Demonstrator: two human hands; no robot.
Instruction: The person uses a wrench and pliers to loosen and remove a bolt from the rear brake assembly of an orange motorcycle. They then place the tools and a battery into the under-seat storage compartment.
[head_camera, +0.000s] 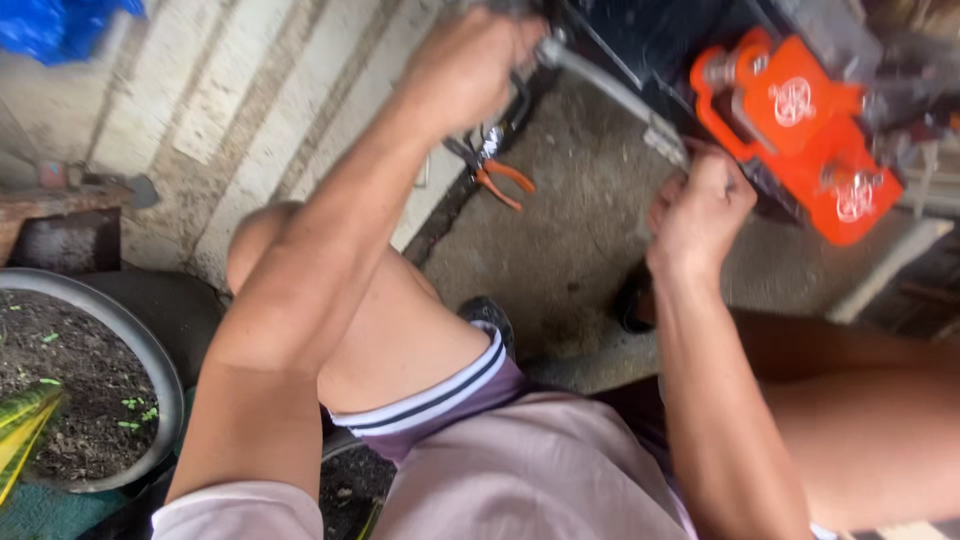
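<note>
An orange and black machine (810, 130) with a grey metal bar (610, 90) sits on the concrete floor at the top right. My left hand (470, 65) is closed around something at the bar's upper end; what it grips is hidden and blurred. My right hand (700, 215) is closed at the bar's lower end beside the orange casing, pinching a small part I cannot make out. Orange-handled pliers (500, 175) lie on the floor below my left hand. My bare knees and pale shorts fill the bottom of the view.
A round metal pot of dark soil (90, 380) with a yellow-green leaf stands at the left. Behind it are a rusty hammer-like tool (70, 195) and a pale ribbed wall (250, 90). A dark shoe (485, 315) rests on the floor.
</note>
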